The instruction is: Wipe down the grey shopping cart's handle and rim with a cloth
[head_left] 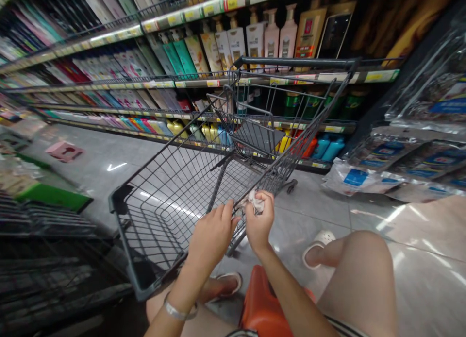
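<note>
A dark grey wire shopping cart [174, 186] stands in front of me, its handle at the far end by the shelves. My right hand [260, 215] is closed on a crumpled whitish cloth or tissue [255, 201] at the cart's near top rim. Just left of it, my left hand [214, 232] curls over the same rim, its fingers bent; it wears a bracelet at the wrist. The fingertips of both hands are close together, and whether the left ones also hold part of the whitish material is hard to tell.
Shelves [204, 79] of bottles run behind the cart. Hanging plastic packs [393, 157] are at the right. An orange bag [265, 308] lies between my legs. Dark crates [54, 230] and a pink stool [64, 152] are at the left.
</note>
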{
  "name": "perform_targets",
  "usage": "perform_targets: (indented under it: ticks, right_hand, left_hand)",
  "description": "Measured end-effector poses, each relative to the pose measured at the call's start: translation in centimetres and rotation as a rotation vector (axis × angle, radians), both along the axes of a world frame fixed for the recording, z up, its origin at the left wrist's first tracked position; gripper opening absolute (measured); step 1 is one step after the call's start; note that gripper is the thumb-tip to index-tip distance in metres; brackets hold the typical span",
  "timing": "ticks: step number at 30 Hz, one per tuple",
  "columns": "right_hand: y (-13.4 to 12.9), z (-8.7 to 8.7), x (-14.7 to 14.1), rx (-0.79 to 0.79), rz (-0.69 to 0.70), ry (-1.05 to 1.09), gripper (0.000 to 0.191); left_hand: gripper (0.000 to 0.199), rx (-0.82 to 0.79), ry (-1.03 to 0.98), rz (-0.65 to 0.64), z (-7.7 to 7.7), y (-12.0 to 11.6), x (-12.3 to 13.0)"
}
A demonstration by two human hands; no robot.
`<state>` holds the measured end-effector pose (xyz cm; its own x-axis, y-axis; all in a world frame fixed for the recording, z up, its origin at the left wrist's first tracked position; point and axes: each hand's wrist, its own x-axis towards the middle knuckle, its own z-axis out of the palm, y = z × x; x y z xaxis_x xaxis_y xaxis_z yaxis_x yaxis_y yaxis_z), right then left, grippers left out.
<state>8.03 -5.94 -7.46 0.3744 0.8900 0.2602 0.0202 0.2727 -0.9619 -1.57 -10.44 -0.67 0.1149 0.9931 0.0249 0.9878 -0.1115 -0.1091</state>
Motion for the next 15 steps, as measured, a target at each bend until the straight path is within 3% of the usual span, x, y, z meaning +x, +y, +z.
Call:
perform_targets:
  ticks: [7, 15]
  right_hand:
    - [1.3, -2.1, 0.1, 0.053, -0.044, -0.045, 0.015]
    - [5.2, -3.0, 1.8, 0.045, -0.148, -0.005, 0.013]
  left_hand:
    - [0.041, 0.053, 0.024, 0.002, 0.2, -0.2, 0.2]
    - [0.034, 0.122, 0.005, -0.024, 0.0, -0.3, -0.1]
